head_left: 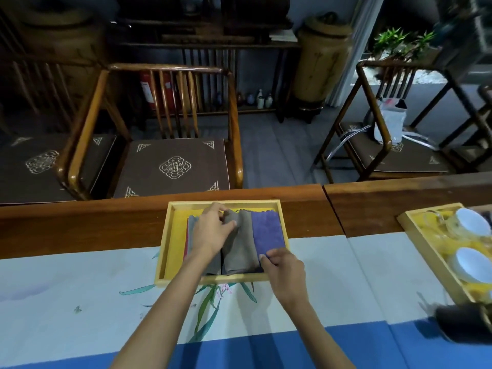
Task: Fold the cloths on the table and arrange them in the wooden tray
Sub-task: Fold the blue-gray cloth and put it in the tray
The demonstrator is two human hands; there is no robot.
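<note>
A wooden tray (165, 243) with a yellow floor sits at the table's far side. Inside it, folded cloths stand side by side: a grey-blue and a red one (189, 235) at the left, a grey-brown cloth (241, 246) in the middle, a purple one (267, 230) at the right. My left hand (210, 230) lies over the left cloths and pinches the far top of the grey-brown cloth. My right hand (283, 270) pinches the near edge where the purple cloth meets the grey-brown one.
A second tray (423, 235) with white cups and glassware stands at the right. A dark object (463, 326) lies at the near right. The table runner (80, 288) is pale with painted leaves and a blue near band. Wooden chairs (170, 129) stand beyond the table.
</note>
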